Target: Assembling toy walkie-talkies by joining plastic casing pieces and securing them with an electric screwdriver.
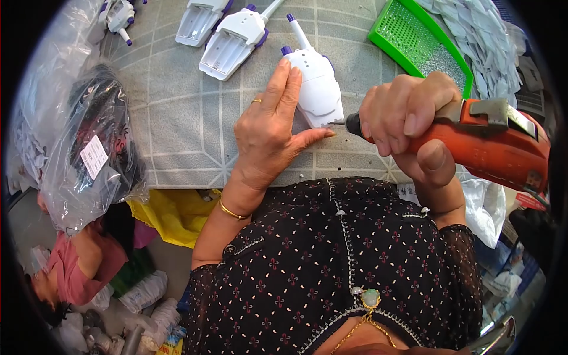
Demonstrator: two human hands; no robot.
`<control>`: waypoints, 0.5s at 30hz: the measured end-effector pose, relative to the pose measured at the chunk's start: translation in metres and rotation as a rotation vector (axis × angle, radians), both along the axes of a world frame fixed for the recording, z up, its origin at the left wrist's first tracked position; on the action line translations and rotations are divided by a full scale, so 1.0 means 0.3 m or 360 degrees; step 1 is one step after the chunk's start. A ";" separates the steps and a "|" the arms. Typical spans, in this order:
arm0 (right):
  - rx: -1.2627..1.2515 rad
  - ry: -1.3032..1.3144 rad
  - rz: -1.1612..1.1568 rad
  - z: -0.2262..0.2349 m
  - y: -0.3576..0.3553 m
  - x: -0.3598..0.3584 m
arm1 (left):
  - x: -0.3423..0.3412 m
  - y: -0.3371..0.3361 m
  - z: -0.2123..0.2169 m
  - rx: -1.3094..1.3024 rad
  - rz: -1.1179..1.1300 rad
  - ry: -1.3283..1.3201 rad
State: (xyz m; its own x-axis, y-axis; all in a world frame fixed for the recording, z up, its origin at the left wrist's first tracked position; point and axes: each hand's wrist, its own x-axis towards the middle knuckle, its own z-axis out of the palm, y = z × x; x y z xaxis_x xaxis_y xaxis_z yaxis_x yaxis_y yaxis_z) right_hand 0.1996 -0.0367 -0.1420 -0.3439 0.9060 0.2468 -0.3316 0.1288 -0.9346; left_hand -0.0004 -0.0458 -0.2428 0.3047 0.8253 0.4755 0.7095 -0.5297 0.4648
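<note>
A white toy walkie-talkie (318,83) with a purple-tipped antenna and a purple knob lies on the cloth-covered table, its battery cover in place. My left hand (269,118) rests against its left side, two fingers on the upper casing and the thumb stretched below the bottom edge; it is open. In my right hand (411,115) is an orange electric screwdriver (479,142), fingers wrapped round its front. The screwdriver's thin bit (337,123) points left and meets the walkie-talkie's lower edge. Whether a screw sits under the bit is too small to tell.
Two white walkie-talkies (232,44) (198,23) with bare battery bays lie at the back, another small one (118,18) at the far left. A green tray (381,36) of small screws stands back right. A plastic-bagged bundle (97,127) covers the left edge; a person (83,260) is beyond it.
</note>
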 end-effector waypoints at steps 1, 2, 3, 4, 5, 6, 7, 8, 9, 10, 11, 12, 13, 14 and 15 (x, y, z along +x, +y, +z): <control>0.0045 0.0034 -0.0023 -0.009 0.002 -0.002 | 0.004 0.002 0.003 -0.0011 -0.0001 0.0002; 0.0048 0.0027 -0.0028 -0.011 0.004 0.000 | 0.007 0.004 0.004 -0.0022 -0.0002 0.0005; 0.0080 0.0020 0.0007 -0.013 0.007 0.003 | 0.008 0.006 0.002 -0.0019 -0.0008 -0.0001; 0.0110 0.0019 0.0050 -0.014 0.008 0.004 | 0.006 0.004 0.002 -0.0014 -0.0006 0.0013; 0.0112 0.0020 0.0051 -0.016 0.009 0.002 | 0.005 0.001 0.003 -0.0008 -0.0005 0.0027; 0.0134 0.0022 0.0052 -0.017 0.011 -0.001 | 0.005 -0.001 0.007 -0.0004 -0.0004 0.0029; 0.0163 0.0026 0.0052 -0.016 0.011 -0.004 | 0.004 0.001 0.015 -0.0018 -0.0008 0.0038; 0.0177 0.0032 0.0051 -0.015 0.008 -0.002 | 0.004 0.001 0.025 -0.0029 -0.0011 0.0049; 0.0174 0.0010 0.0090 -0.014 0.001 0.003 | 0.004 -0.009 0.029 -0.0013 -0.0011 0.0058; 0.0182 -0.0002 0.0135 -0.019 0.007 0.005 | 0.000 -0.015 0.024 -0.0039 -0.0003 0.0065; 0.0224 0.0008 0.0128 -0.026 0.019 0.009 | 0.000 -0.010 0.018 -0.0051 -0.0005 0.0066; 0.0175 0.0081 0.0118 -0.036 0.031 0.013 | -0.003 -0.010 0.017 -0.0064 -0.0037 0.0057; 0.0120 0.0151 0.0110 -0.037 0.036 0.021 | 0.000 -0.017 0.022 -0.0030 -0.0040 0.0069; 0.0123 0.0269 0.0092 -0.031 0.043 0.043 | 0.004 -0.018 0.029 -0.0087 -0.0042 0.0068; 0.0154 0.0280 0.0092 -0.015 0.060 0.064 | 0.009 -0.011 0.039 -0.0144 -0.0044 0.0066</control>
State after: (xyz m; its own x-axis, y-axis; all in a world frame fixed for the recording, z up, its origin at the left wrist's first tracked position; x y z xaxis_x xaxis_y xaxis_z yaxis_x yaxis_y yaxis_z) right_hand 0.2187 -0.0188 -0.1465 -0.3385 0.8552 0.3925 -0.4978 0.1912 -0.8460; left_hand 0.0024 -0.0491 -0.2312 0.3456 0.8555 0.3856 0.7150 -0.5062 0.4822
